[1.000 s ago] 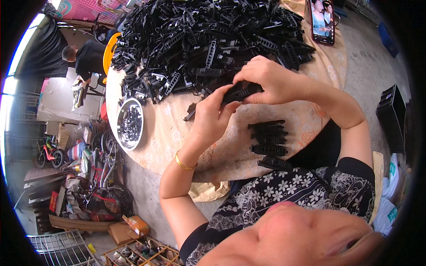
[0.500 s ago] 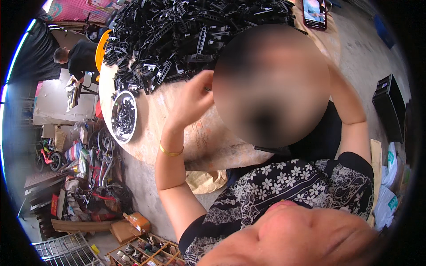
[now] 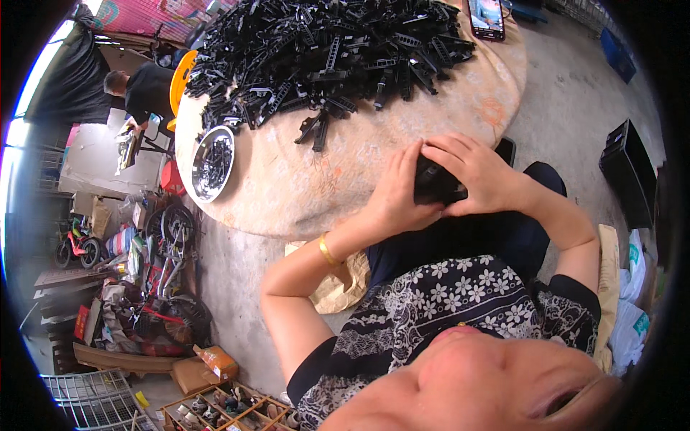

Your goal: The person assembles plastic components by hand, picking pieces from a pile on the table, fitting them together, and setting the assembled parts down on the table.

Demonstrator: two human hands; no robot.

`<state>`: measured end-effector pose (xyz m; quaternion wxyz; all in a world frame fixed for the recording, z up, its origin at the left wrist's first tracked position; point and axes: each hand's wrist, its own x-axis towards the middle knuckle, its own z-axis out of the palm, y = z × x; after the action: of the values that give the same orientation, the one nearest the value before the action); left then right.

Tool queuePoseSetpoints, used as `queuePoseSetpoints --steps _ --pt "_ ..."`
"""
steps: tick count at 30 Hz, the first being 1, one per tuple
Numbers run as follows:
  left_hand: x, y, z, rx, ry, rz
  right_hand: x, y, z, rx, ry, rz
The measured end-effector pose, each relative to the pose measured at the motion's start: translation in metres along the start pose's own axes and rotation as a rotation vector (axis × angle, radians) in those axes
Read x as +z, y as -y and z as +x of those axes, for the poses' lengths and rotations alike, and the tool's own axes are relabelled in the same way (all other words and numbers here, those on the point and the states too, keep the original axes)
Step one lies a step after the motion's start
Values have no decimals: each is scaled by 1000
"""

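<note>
My left hand and my right hand come together at the near right edge of a round, cloth-covered table. Between them is a dark black object, mostly covered by my fingers, so its exact kind is hidden. Fingers of both hands curl round it, and the fingertips nearly meet above it. A big heap of black plastic parts, some ladder-shaped, covers the far side of the table. A few loose black parts lie at its near edge. Left of them stands a round metal dish holding small black pieces.
A phone with a lit screen lies at the table's far right. On the floor to the right stands a black crate. A brown paper bag is below the table edge. Bicycles and a seated person are at left.
My left hand has moved right and nearer to me, beside my right hand. A blurred disc that hid the area around my right hand is gone. The view has shifted slightly.
</note>
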<state>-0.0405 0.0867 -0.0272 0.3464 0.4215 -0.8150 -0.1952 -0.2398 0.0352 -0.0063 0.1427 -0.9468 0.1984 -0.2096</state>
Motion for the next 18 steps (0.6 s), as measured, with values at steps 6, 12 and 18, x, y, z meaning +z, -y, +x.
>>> queuePoseSetpoints --steps 6,12,18 --pt "43 -22 -10 115 -15 199 19 8 -64 -4 -174 -163" --pt "49 -30 -33 309 293 315 45 1 -120 306 206 -69" --pt "2 -20 -49 6 35 584 37 -15 -120 213 383 85"
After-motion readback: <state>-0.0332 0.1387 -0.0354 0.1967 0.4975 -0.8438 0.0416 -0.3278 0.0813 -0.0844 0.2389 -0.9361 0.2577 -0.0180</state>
